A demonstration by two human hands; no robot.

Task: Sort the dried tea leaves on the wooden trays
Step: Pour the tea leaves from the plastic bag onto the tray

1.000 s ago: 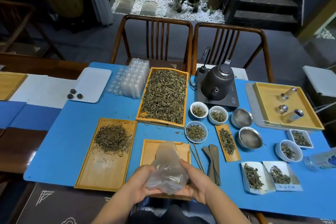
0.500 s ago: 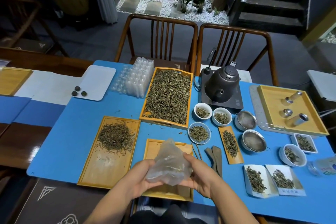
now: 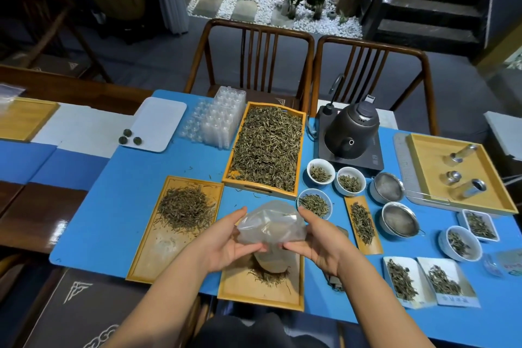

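Holding clear plastic bag (image 3: 272, 224) between left hand (image 3: 226, 243) and right hand (image 3: 319, 243), now raised and tipped over near wooden tray (image 3: 234, 288); small heap of dried tea leaves (image 3: 268, 277) newly lying on tray beneath bag mouth.

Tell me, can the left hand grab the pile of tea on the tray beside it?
Probably not yet: the left hand is busy holding the plastic bag. Nothing blocks the way to the tea pile.

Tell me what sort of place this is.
Probably a tea house or tea workshop: wooden trays of loose tea leaves, small tasting bowls, a kettle on its heater, and an indoor pebble garden behind.
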